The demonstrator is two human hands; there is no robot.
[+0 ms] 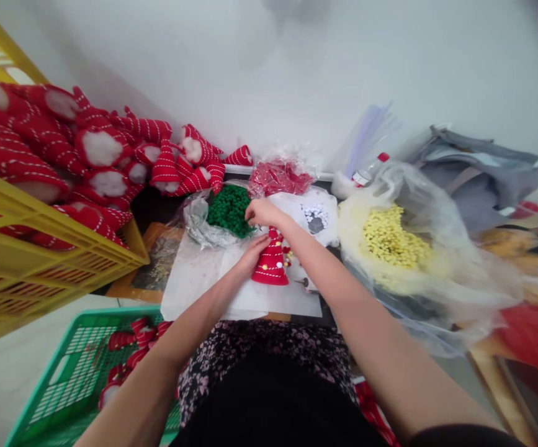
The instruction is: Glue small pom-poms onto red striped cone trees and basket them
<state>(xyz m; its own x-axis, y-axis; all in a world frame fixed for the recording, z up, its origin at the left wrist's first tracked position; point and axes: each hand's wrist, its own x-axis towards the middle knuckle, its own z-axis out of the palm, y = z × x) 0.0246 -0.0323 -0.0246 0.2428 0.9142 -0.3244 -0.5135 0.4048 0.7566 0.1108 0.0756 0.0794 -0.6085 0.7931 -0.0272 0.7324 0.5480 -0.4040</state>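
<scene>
A red knitted cone [269, 268] with white stitched lines and small coloured pom-poms stands on white paper in front of me. My left hand [255, 251] grips its left side near the top. Above the cone's tip, my right hand [265, 213] reaches left to the edge of a pile of green pom-poms [228, 210] in a clear bag. Its fingers are pressed together; what they hold, if anything, is hidden. White pom-poms [316, 214] lie on a white bag to the right. What looks like a glue gun [308, 285] sits beside the cone, partly behind my right forearm.
A yellow crate [59, 267] of stuffed red cones stands at left, more cones [194, 161] heaped along the wall. Below is a green basket [59, 372] with red pieces. Red bits [280, 177] fill a clear bag; yellow pom-poms [392, 239] fill another. A grey bag [483, 167] lies far right.
</scene>
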